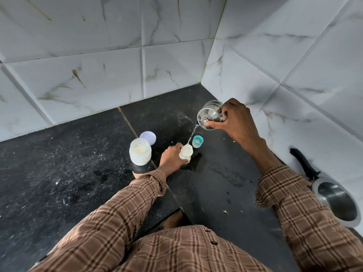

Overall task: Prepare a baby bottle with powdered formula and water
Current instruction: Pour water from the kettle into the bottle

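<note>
- Nearest the camera, the black stone counter (59, 173) ends in a front edge (169, 214) that steps around a corner just under the plaid-shirted chest; both sleeves reach out over it.
- At the right edge a steel pan (336, 203) lies on its side with its black handle (303, 163) pointing back along the right wall, narrowing the room on that side.
- A wide bare stretch of counter lies to the left of the arms, dusted with pale specks.
- Between the arms, water drops (228, 175) and a wet patch lie on the stone.
- The left hand (171, 157) grips the baby bottle (186, 152) round its side; the bottle stands open-topped on the counter, near the middle.
- Just left of that hand stands the open formula jar (140, 152), pale powder inside, with its lilac lid (148, 137) lying flat right behind it.
- Just behind and to the right of the bottle sits a teal cap (197, 141), apart from it.
- Higher and farther back, the right hand (235, 120) holds a glass jug (209, 115), tilted, fingers curled round its handle and rim; a thin stream of water (192, 135) falls from it into the bottle's mouth.
- Behind everything, white marble-look wall tiles (98, 75) meet the counter, and the two walls close in a corner (200, 84) at the back right, not far behind the jug.
</note>
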